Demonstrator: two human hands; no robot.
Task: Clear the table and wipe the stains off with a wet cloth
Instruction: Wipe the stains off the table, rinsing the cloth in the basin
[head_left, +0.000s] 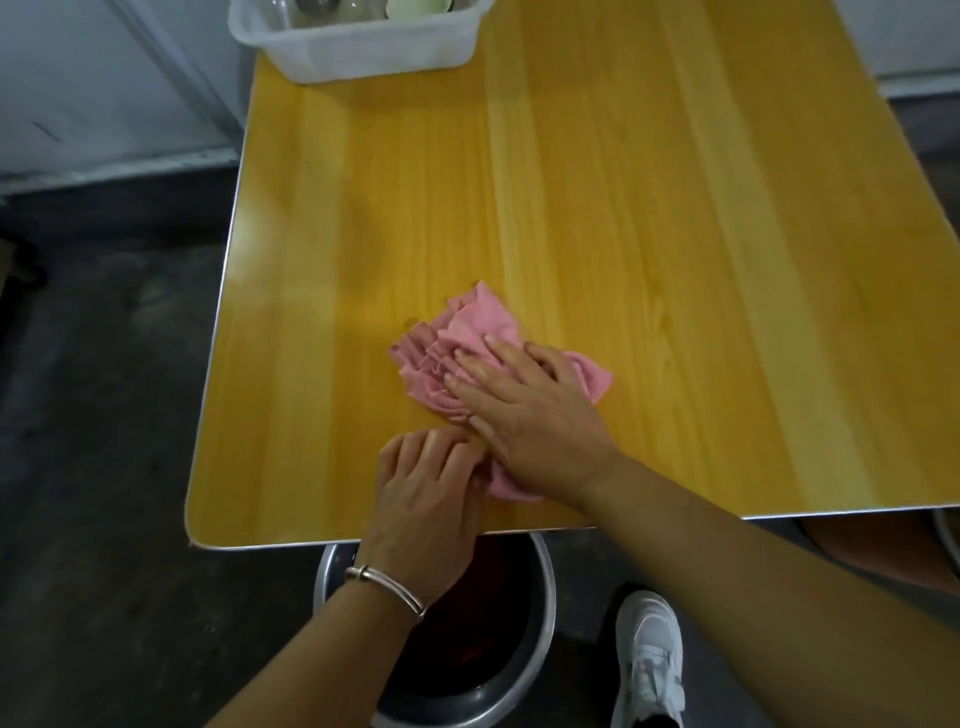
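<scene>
Right grip (530, 415) presses flat, fingers straight, on the cloth (467, 322) on the surface (675, 260); left grip (426, 483), just beside, seems to pinch the cloth's edge.

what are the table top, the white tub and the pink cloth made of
Table top: looks like wood-grain laminate, glossy, with striped grain and soft reflections; solid wood is possible.
White tub: likely plastic, milky and slightly translucent walls.
Pink cloth: soft fabric, matte, bunched into folds; weave too blurred to tell.
</scene>
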